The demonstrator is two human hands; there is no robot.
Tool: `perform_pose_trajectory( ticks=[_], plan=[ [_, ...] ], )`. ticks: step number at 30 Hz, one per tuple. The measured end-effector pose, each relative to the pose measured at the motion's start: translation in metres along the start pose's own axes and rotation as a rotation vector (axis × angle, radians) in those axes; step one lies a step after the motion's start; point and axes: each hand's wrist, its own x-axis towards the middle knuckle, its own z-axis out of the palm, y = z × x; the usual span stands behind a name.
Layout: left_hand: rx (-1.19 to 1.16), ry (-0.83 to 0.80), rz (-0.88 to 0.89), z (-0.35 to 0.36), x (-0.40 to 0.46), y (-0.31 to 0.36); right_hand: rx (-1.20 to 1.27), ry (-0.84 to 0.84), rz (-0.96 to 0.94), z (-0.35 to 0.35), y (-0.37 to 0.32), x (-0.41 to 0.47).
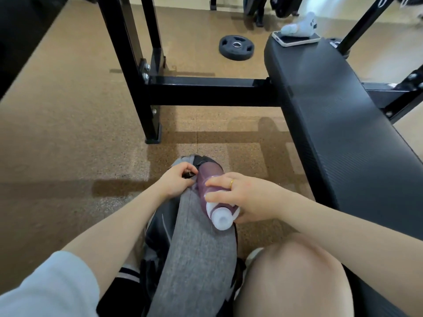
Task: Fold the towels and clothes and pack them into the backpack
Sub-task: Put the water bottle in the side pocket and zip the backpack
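1. Gym floor (68, 133), brown speckled mat; bench tabletop (332, 115) at 2 o'clock carries a phone (297, 38) and a plush toy (299, 25).
2. Backpack (196, 259), grey and black, stands between the knees at 6 o'clock.
3. Left hand (176, 181) grip pinches the side-pocket edge.
4. Right hand (247, 197) grip is wrapped round a purple bottle (215, 197), base entering the pocket.
5. Risk: pocket edge slips from the pinch, bottle jams or drops out.

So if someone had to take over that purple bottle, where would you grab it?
Probably around the purple body of the bottle, just above the white cap, coming from its right side as the right hand does. It lies slanted, base already inside the backpack pocket, so only that end is free.
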Motion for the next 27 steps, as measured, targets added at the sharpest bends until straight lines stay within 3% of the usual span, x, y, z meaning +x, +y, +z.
perform_pose_trajectory(
  ticks=[5, 11, 16, 24, 27],
  plan=[
    [0.005, 0.003, 0.011, 0.002, -0.001, 0.0, -0.017, -0.06, 0.041, 0.011, -0.002, 0.011],
    [0.085, -0.016, 0.03, -0.006, 0.0, -0.008, 0.116, 0.065, -0.029, -0.008, -0.019, -0.001],
    [0.134, -0.096, 0.071, -0.009, -0.005, -0.01, 0.244, 0.083, 0.058, 0.015, -0.016, 0.013],
    [0.051, -0.036, 0.046, -0.013, -0.005, -0.012, 0.48, 0.214, 0.278, 0.039, -0.005, 0.019],
    [-0.01, -0.031, 0.051, -0.007, -0.008, -0.013, 0.355, 0.155, 0.265, 0.048, -0.004, 0.014]
  ],
)
